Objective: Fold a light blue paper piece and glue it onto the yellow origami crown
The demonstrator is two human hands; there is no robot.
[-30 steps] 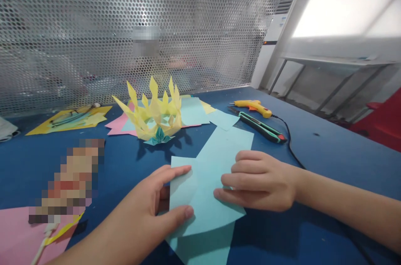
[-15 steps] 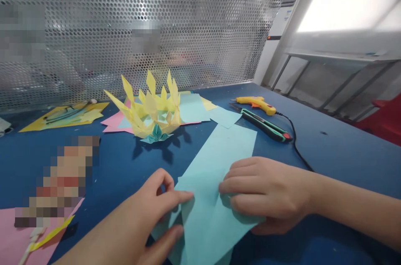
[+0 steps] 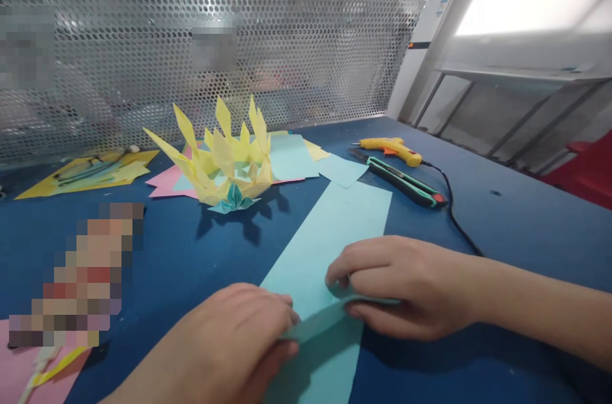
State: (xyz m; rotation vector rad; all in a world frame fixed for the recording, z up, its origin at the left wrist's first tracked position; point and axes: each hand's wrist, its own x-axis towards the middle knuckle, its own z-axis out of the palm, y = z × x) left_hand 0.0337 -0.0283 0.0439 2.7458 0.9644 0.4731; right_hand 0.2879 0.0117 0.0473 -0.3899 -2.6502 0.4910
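Two hands, the left hand (image 3: 239,334) and the right hand (image 3: 406,286), were busy with a light blue sheet of paper (image 3: 319,317) near the bottom middle of the frame. The left thumb and fingers pinched one end of it, and the right thumb and fingers pinched the other end. The sheet was seen nearly from its edge, like a thin line, so nobody could tell if it had a fold in it. Under it lay a long light blue paper strip (image 3: 327,238), flat on the blue table (image 3: 516,264), with a dark shadow across its lower part.

The step in hand seemed to be turning or bending the sheet, before any neat crease was pressed. The next move seemed to call for soft, even pinching at both ends, with the edges lined up, because thin paper could crumple easily.

The yellow paper crown (image 3: 224,155) stood left of the middle, with a teal paper flower (image 3: 235,196) at its front. In the upper right were a yellow glue gun (image 3: 389,149) and a green and black utility knife (image 3: 406,182). Neither hand touched those tools, and the knife lay just past the strip's far corner.
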